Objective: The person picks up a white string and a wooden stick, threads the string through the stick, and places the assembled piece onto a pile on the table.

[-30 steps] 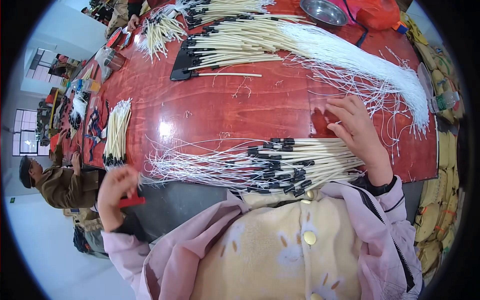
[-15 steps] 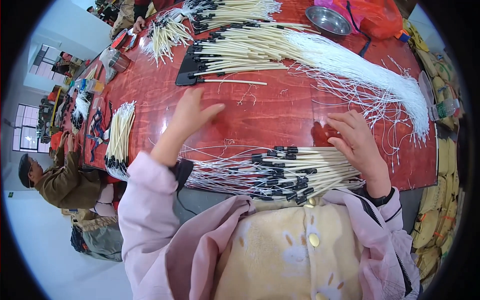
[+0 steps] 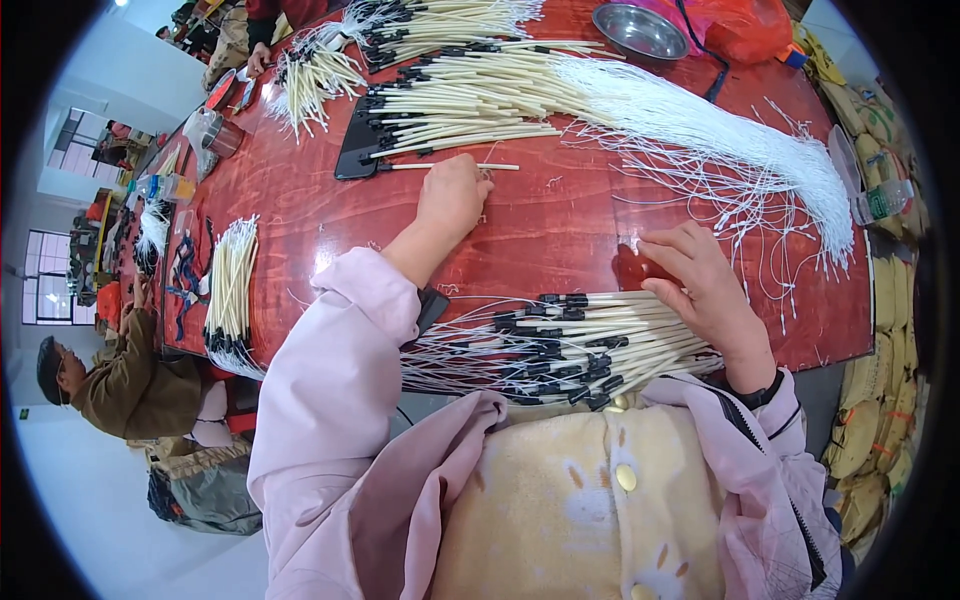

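Note:
My left hand [image 3: 453, 198] is down on the red tabletop, just on the near side of a single cream rod [image 3: 508, 167]. Its fingers are bent together, and whatever they may hold is hidden. A little thread scrap shows above them. To the right, my right hand [image 3: 705, 285] hovers with thumb and fingers apart and nothing between them. Below it, along the near table edge, lies a bundle of cream rods with black ends [image 3: 640, 335], their white cords [image 3: 450, 350] trailing left. A larger pile of such rods [image 3: 470, 100] lies beyond my left hand.
White cords [image 3: 720, 140] sweep right from the far pile. A black phone-like slab [image 3: 352, 150] sits under its left end. A metal bowl [image 3: 640, 32] is at the back, a clear bottle [image 3: 885, 200] at right. A rod bundle [image 3: 232, 280] and a seated person [image 3: 130, 375] are at left.
My left hand has moved right and down to the table by the single rod, its spread fingers now drawn together. My right hand has barely moved. The view has shifted slightly.

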`<action>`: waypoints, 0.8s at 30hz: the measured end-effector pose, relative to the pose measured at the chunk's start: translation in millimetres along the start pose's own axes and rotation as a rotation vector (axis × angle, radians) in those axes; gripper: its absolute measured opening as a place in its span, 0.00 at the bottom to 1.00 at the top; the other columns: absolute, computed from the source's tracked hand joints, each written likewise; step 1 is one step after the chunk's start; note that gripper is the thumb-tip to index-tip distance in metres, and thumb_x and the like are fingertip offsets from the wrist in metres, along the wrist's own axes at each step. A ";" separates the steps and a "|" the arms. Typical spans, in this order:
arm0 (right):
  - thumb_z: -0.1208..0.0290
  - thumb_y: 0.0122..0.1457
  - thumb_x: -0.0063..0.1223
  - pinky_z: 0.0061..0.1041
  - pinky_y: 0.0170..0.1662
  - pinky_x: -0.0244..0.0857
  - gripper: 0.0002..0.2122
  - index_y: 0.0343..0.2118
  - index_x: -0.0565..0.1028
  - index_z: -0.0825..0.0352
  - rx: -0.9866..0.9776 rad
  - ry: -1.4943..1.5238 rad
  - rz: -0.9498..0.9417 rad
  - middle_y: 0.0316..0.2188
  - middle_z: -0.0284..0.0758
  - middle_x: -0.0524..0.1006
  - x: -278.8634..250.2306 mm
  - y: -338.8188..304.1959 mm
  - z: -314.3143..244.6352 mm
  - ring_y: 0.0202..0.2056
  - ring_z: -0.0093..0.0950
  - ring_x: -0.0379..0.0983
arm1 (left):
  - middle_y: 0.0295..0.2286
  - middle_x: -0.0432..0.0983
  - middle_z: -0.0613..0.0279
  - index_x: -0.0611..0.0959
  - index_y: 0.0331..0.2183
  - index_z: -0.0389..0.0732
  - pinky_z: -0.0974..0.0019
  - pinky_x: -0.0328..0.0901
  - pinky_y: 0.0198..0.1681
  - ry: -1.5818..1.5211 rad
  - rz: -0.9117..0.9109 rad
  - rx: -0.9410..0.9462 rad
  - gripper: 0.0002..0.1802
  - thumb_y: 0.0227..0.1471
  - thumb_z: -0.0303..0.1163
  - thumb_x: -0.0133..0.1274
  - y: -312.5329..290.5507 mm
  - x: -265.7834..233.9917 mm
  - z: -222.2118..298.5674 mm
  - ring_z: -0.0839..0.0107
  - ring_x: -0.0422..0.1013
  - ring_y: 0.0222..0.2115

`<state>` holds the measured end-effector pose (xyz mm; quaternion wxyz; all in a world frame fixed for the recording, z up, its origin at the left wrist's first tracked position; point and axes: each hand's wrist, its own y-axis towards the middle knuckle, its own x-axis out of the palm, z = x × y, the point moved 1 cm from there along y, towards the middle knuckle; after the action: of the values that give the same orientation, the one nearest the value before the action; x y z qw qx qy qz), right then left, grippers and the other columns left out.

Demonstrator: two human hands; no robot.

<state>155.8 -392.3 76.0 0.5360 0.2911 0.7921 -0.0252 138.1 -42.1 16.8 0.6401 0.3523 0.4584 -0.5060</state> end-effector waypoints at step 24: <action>0.73 0.54 0.62 0.36 0.55 0.61 0.17 0.48 0.77 0.69 -0.046 0.045 -0.023 0.47 0.38 0.77 4.4 0.3 -2.0 0.47 0.39 0.69 | 0.30 0.81 0.50 0.83 0.40 0.32 0.65 0.71 0.35 -0.194 -0.103 -0.150 0.16 0.52 0.32 0.64 -203.1 -141.6 -64.9 0.67 0.77 0.30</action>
<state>153.2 -389.5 73.1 0.5243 0.2702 0.8075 -0.0067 -83.5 14.6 131.5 0.6791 0.2290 0.4485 -0.5341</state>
